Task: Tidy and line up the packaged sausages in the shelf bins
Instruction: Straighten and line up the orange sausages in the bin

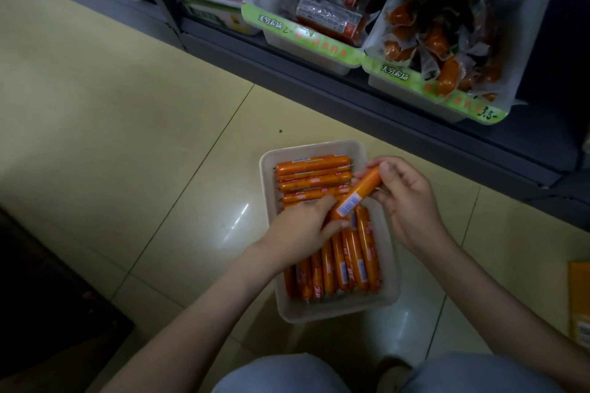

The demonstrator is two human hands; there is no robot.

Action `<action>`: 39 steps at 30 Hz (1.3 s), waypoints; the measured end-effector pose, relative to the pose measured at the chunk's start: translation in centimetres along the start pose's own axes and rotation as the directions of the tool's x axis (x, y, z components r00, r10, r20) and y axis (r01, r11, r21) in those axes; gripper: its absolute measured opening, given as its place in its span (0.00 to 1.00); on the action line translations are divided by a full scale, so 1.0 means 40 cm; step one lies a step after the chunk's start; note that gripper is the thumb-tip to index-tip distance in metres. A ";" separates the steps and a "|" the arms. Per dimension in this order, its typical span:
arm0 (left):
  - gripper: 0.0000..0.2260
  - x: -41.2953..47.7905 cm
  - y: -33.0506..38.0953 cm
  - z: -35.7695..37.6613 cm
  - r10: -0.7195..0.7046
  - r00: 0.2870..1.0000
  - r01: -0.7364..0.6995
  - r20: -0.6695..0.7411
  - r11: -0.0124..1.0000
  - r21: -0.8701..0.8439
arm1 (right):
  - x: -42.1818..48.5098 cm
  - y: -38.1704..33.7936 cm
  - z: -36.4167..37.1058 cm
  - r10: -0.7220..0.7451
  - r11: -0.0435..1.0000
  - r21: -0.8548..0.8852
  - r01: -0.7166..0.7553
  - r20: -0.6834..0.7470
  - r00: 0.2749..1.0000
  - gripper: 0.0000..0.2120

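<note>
Middle of bin point(335, 313) hidden under left hand point(301, 225), its grip unclear. Orange sausage point(359, 193), barcode label up, pinched by right hand point(407, 201).

Dim indoor view, light from overhead, soft all over.

Two white glare streaks sit on the glossy floor point(127, 105), one left of the white tray point(388, 265), one below its near corner. The bottom-left corner falls to near black, and the shelf point(319, 80) recess at far right is as dark. Both hands, left hand point(300, 223) and right hand point(405, 195), are evenly lit with slightly soft edges. The label on the held sausage point(357, 193) shows as a pale patch with unreadable print. Yellowish cast, low contrast. Wide-angle bend curves the shelf front and tile joints. The yellow package point(579, 297) at the right edge is smeared.
</note>
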State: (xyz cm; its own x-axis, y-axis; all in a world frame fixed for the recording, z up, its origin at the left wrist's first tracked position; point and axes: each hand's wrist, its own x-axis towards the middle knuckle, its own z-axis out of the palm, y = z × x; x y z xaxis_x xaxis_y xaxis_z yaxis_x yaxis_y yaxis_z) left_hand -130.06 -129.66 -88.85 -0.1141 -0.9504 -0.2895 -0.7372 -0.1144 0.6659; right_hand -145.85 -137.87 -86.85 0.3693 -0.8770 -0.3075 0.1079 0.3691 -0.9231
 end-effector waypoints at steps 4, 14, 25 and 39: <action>0.12 -0.007 0.077 0.003 0.030 0.991 -0.047 -0.133 0.991 -0.127 | -0.028 -0.023 0.017 -0.096 0.993 0.068 0.100 -0.051 0.994 0.16; 0.14 -0.069 0.105 -0.018 0.034 0.929 -0.123 -0.369 0.967 -0.221 | -0.139 -0.090 0.041 -0.323 0.945 0.009 0.327 0.188 0.928 0.05; 0.13 -0.132 0.171 -0.055 0.197 0.833 -0.341 -0.517 0.919 -0.200 | -0.208 -0.126 0.058 -0.536 0.701 -0.291 0.651 0.387 0.750 0.18; 0.18 -0.149 0.246 -0.135 -0.119 0.979 0.107 0.164 -0.379 -0.919 | -0.220 -0.142 0.039 -0.569 0.469 -0.461 0.754 0.496 0.656 0.19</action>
State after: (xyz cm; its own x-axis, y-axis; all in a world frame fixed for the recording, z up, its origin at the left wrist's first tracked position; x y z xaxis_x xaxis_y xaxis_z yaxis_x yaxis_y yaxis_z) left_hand -133.02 -126.67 -76.87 -0.1327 -0.8696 -0.4756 0.8794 -0.3247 0.3483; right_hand -148.28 -131.77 -78.53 0.6384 -0.6331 0.4377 -0.0962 -0.6299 -0.7707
